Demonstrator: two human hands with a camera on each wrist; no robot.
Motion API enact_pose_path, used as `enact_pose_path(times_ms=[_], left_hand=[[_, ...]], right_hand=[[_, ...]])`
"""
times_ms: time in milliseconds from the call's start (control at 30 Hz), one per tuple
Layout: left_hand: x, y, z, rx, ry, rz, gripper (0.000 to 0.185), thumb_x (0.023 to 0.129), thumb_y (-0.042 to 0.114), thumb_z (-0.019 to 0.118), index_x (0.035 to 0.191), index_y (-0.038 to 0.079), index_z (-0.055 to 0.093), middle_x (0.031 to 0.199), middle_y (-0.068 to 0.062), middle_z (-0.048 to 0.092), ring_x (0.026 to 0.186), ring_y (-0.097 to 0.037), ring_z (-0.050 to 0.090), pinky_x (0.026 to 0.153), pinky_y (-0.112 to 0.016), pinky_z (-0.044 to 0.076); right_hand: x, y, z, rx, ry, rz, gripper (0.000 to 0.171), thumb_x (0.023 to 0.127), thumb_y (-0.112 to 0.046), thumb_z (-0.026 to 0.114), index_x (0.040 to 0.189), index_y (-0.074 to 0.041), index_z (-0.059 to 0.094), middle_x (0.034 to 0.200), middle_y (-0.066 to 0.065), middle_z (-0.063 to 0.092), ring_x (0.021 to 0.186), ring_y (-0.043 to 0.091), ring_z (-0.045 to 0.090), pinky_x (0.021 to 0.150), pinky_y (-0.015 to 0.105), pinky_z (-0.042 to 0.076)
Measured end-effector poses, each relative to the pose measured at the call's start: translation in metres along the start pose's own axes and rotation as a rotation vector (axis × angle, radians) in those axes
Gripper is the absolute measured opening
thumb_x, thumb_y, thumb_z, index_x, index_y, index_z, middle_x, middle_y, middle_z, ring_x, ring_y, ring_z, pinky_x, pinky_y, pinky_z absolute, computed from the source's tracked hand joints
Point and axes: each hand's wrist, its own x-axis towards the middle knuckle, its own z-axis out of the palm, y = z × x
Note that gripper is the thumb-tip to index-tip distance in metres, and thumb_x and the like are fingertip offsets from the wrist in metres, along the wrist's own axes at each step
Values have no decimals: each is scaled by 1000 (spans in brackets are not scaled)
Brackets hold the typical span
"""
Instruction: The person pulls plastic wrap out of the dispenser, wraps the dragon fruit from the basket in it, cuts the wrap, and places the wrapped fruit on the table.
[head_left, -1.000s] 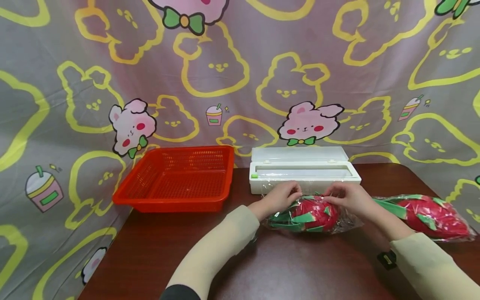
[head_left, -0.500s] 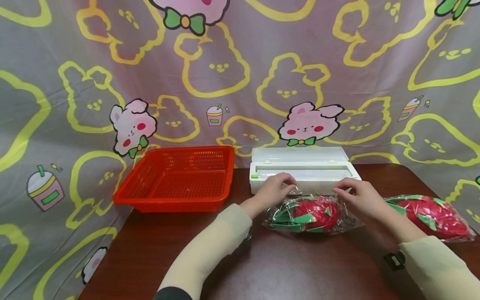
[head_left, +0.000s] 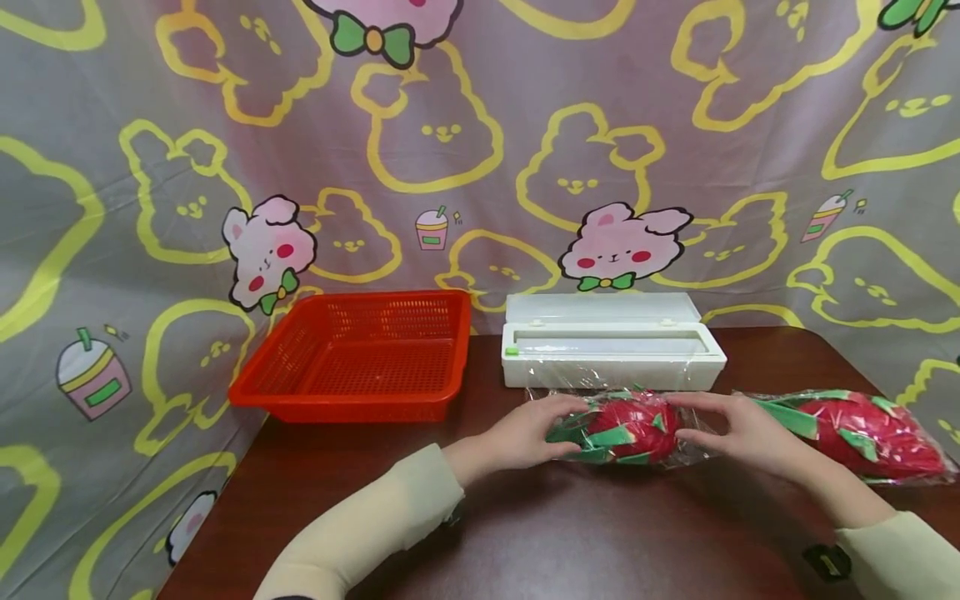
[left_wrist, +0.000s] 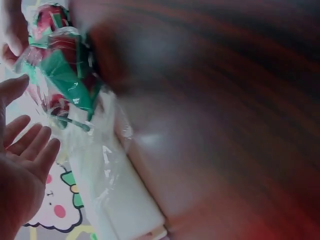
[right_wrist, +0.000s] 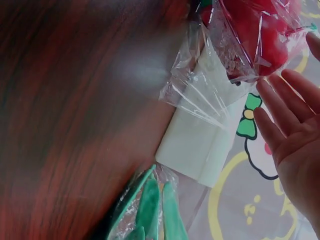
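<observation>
Glossy crinkled clear film (head_left: 693, 446) over the fruit, perforated red plastic basket (head_left: 352, 358), smooth dark wood table (head_left: 570, 533).

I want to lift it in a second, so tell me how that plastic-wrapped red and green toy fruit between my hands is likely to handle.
The wrapped fruit looks soft and plush, so probably light and squashy. Its loose cling film may feel slippery and crinkle. Being elongated and lying flat, it seems unlikely to roll far.

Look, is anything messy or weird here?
Nothing is spilled or broken. The clear film round the red toy fruit between the hands is crinkled and sticks out loosely at its ends, with a strip still running to the white dispenser.
</observation>
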Motion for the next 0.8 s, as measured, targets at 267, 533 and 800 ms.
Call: enact_pose_path(times_ms=[267, 533, 800], left_hand=[[4, -11, 11, 5, -79, 11, 73, 82, 18, 79, 145, 10, 43, 150, -4, 40, 138, -16, 34, 111, -25, 25], [13, -18, 15, -36, -60, -2, 75, 81, 10, 79, 146, 14, 43, 147, -4, 45, 133, -13, 41, 108, -23, 30], [16, -22, 17, -97, -83, -87, 78, 78, 14, 83, 145, 25, 44, 143, 0, 49, 123, -12, 50, 101, -23, 38]], right_hand=[[4, 2, 9, 61, -63, 59, 78, 75, -39, 83, 141, -13, 51, 130, 16, 58, 116, 38, 53, 86, 58, 48], [9, 11, 20, 62, -34, 46, 83, 71, -36, 87, 141, -10, 51, 127, 17, 60, 112, 36, 56, 85, 57, 47], [12, 9, 20, 99, -58, 80, 84, 71, -36, 87, 141, -8, 51, 126, 19, 60, 110, 37, 56, 83, 50, 52]])
